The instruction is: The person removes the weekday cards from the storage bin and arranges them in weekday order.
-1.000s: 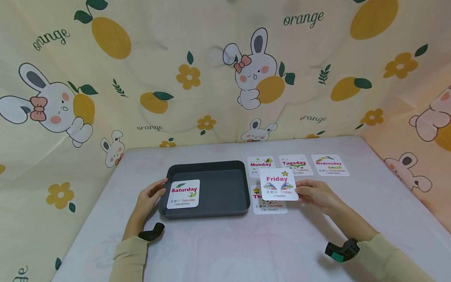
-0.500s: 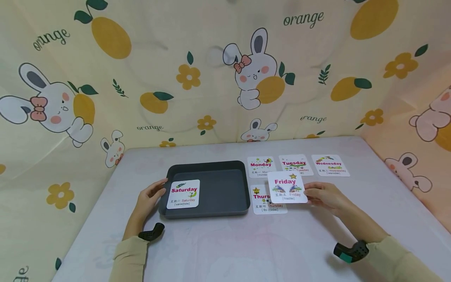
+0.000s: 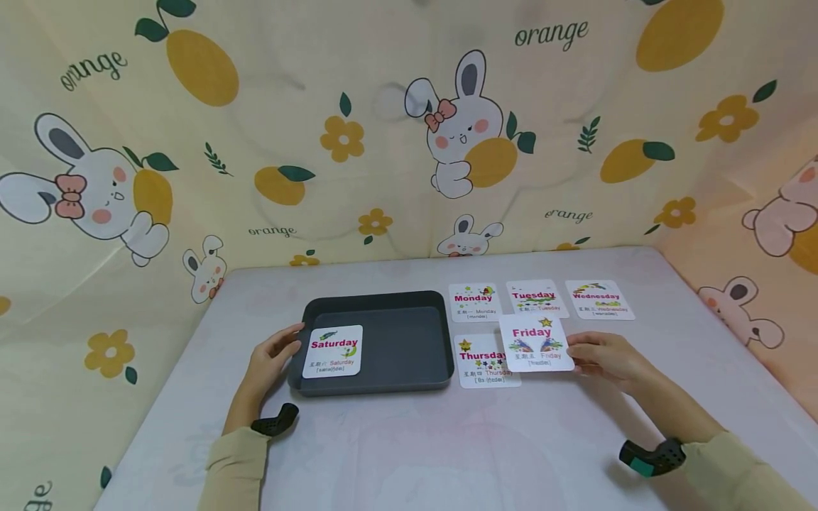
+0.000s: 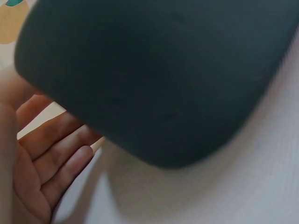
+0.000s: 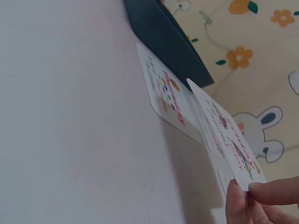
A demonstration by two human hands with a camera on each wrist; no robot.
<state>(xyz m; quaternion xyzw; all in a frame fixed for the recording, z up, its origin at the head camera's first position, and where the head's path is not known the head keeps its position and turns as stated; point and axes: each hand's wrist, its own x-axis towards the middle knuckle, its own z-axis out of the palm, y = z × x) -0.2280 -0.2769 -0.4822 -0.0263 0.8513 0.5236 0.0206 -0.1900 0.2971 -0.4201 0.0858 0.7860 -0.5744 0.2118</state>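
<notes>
My right hand [image 3: 607, 358] pinches the right edge of a white Friday card [image 3: 535, 343] between thumb and fingers. The card is held above the table, tilted, and in the head view covers the right edge of the Thursday card [image 3: 486, 365]. In the right wrist view the Friday card [image 5: 226, 135] stands steeply, apart from the tabletop. My left hand [image 3: 268, 365] holds the left side of a dark grey tray [image 3: 373, 385]; some fingertips are hidden behind the tray [image 4: 140, 93] in the left wrist view. A Saturday card [image 3: 332, 352] lies in the tray's left part.
Right of the tray, a Monday card [image 3: 474, 303], a Tuesday card [image 3: 537, 298] and a Wednesday card [image 3: 599, 299] form a row on the white table [image 3: 409, 454]. Behind stands a patterned cloth backdrop [image 3: 396, 184].
My right hand has moved rightward and slightly nearer with the Friday card, uncovering more of the Thursday, Monday and Tuesday cards. My left hand and the tray stay in place.
</notes>
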